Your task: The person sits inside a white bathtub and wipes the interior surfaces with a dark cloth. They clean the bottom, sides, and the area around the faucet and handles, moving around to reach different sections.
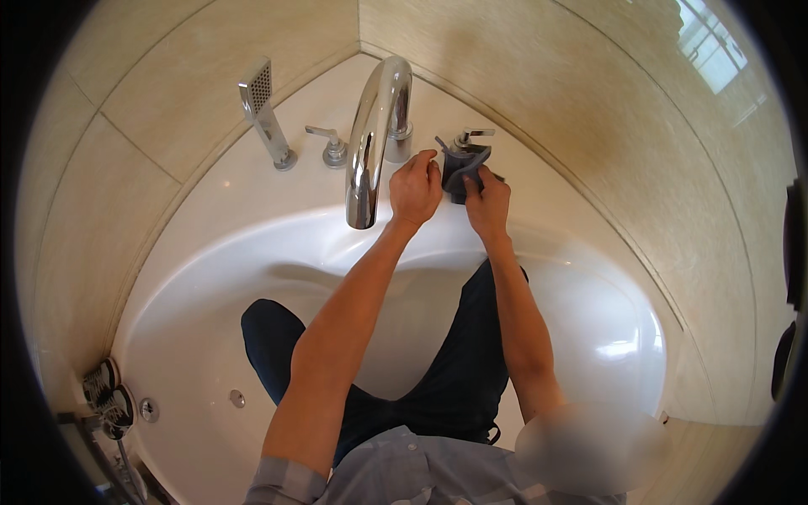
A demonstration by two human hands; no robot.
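Beige tiled wall [555,93] backs white glossy bathtub [619,295]; right fingers [488,176] pinch dark-grey cloth [455,178] beside chrome lever tap [478,132]; left fingers [426,157] curled, hold unclear; even pressure advisable.

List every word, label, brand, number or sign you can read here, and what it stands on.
None can be read.
The spout, hand shower and left lever handle show no legible lettering.
The grey cloth in the right hand shows none either.
Shoes, lower left: too small to tell.
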